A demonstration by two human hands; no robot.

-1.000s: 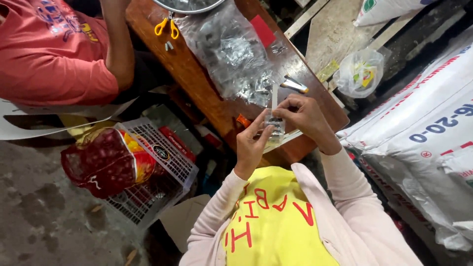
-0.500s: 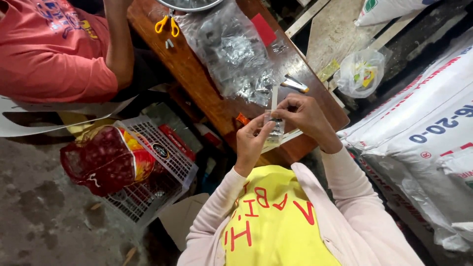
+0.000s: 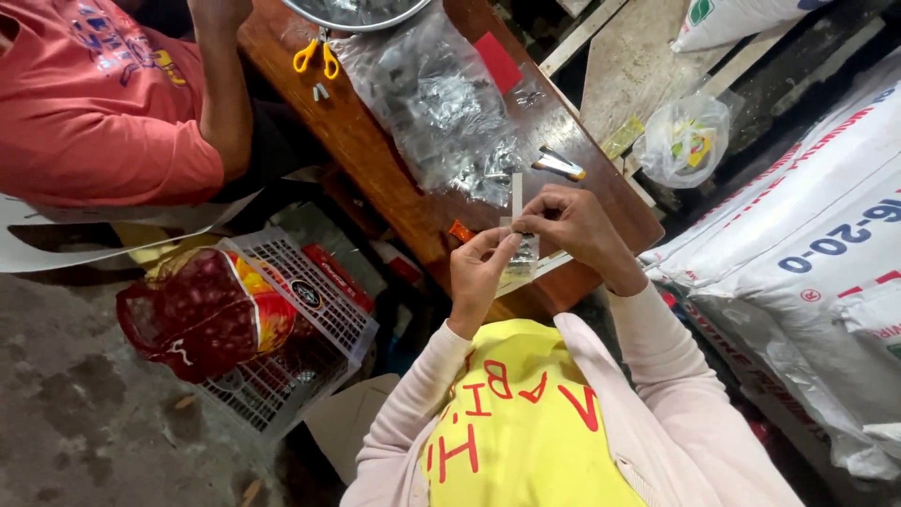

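Two hands: worked together at the near edge of the counter [image 3: 375, 169].
Change: almost none against the earlier views; hands stayed put, so the same handling was judged ongoing.
Counter: long brown wood, running away from the person.
Large clear bag [image 3: 441, 103]: lay mid-counter, full of small shiny parts.
Left hand [image 3: 479, 272]: fingers pinched on the small clear packet [image 3: 522, 255].
Right hand [image 3: 577, 225]: closed on the packet's top and a white strip [image 3: 516, 192].
Room: white sacks [image 3: 807, 235] crowded the right; a co-worker's arm [image 3: 225, 103] was well apart.
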